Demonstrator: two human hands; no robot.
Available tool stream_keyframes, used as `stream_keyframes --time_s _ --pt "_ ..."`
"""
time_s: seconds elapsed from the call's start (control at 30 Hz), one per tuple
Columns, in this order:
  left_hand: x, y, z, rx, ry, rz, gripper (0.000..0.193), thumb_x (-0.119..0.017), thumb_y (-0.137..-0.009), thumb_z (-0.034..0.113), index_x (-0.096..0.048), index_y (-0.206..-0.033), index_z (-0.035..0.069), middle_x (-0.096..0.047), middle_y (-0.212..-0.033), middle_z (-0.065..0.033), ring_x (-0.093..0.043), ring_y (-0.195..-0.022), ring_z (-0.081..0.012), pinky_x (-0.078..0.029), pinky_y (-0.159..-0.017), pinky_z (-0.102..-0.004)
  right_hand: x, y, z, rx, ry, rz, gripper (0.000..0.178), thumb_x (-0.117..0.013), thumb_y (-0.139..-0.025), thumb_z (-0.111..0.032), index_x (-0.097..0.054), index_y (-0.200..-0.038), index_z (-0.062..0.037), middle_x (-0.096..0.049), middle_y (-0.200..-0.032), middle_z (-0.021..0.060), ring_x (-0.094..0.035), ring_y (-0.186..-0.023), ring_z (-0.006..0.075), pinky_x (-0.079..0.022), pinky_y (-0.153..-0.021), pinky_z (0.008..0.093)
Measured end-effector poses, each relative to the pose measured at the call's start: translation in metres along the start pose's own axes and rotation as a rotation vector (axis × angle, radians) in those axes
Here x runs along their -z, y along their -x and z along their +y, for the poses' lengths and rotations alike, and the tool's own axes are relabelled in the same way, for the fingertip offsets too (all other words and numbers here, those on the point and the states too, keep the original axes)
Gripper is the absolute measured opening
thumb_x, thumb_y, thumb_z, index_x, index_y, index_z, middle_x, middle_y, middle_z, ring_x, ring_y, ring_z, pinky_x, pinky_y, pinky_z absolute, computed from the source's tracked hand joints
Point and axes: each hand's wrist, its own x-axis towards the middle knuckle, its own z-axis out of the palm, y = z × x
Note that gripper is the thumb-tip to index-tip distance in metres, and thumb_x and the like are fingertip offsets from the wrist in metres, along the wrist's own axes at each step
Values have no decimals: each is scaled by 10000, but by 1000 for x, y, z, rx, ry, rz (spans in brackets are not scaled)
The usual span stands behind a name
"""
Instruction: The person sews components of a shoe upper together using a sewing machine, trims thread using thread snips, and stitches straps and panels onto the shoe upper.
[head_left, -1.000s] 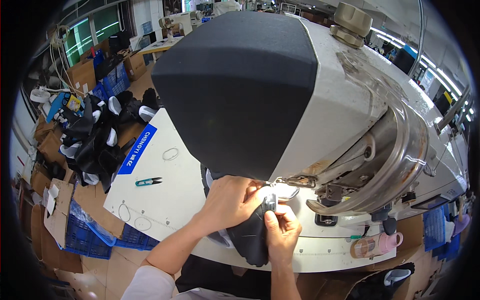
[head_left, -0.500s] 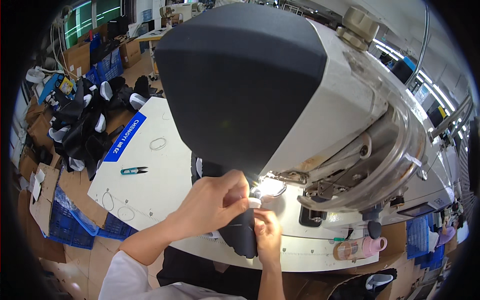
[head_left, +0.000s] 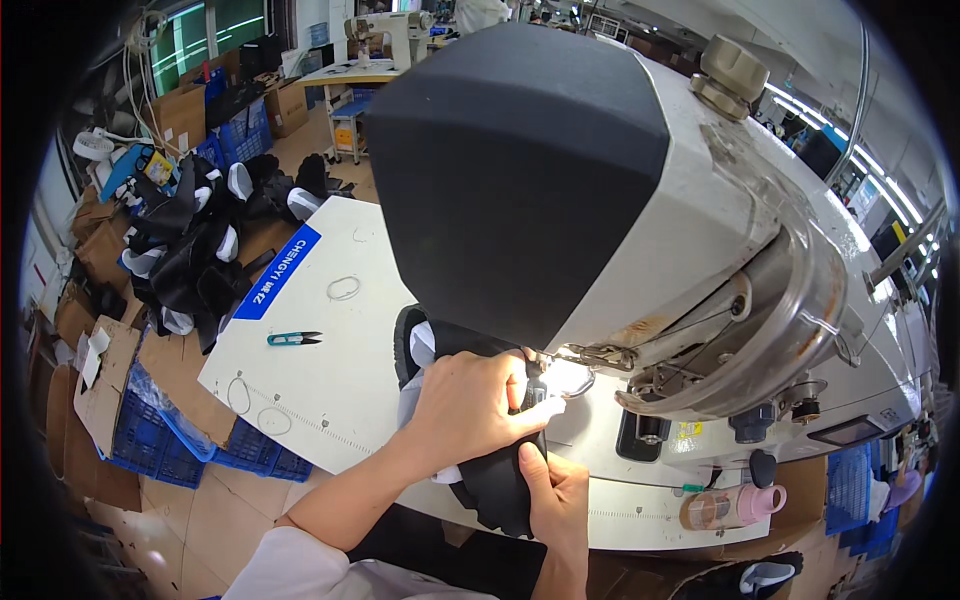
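Pinching matte black piece (head_left: pixel 500 485) with left hand (head_left: pixel 465 400) and right hand (head_left: pixel 558 497); notched at lower edge, pale along left side.

Teal snips (head_left: pixel 294 339) lie at left, with a pink-topped bottle (head_left: pixel 728 508) right, blue crates (head_left: pixel 155 437) and cardboard boxes (head_left: pixel 181 118) around

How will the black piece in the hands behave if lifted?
The black piece is probably floppy: similar pieces heaped at left look slumped. Likely light, looking thin and sheet-like. Unlikely to roll: it lies broad and flattish.
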Motion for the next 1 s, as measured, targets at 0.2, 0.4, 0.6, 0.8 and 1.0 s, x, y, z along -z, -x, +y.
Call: stream_keyframes --time_s 0.2,0.4,0.6,0.8,1.0 --pt "8 4 2 27 276 -17 161 -665 -674 157 -543 -696 54 -567 -522 -25 -579 -459 -181 -425 -487 -276 1 -4 0 -36 -119 -1 358 -538 -950 -182 -597 -670 34 -534 -551 -19 -427 -518 36 -322 -448 219" --pt "1 2 2 -81 165 43 199 -670 -681 154 -502 -706 51 -551 -525 -44 -571 -468 -223 -415 -476 -315 5 -6 1 19 -108 -3 388 -514 -957 -228 -596 -683 33 -581 -582 38 -484 -461 62 -356 -407 218" --pt "8 -4 5 120 369 22 224 -648 -676 68 -437 -609 36 -407 -470 -35 -427 -420 -143 -324 -453 -290 5 -12 7 46 -30 41 392 -513 -955 -201 -530 -605 -25 -524 -566 -8 -433 -491 35 -317 -433 210" --pt "9 -6 -3 131 440 -44 268 -670 -699 41 -509 -912 15 -443 -636 -21 -474 -519 -126 -370 -493 -280 7 -11 17 58 93 76 383 -514 -952 -191 -537 -610 -21 -529 -571 -11 -434 -491 37 -321 -434 209" --pt "0 -9 -10 -48 317 88 194 -664 -705 46 -495 -797 23 -454 -602 -36 -473 -510 -148 -370 -497 -296 1 -19 1 22 -137 47 362 -515 -950 -196 -598 -667 14 -584 -598 24 -496 -497 55 -379 -445 208"
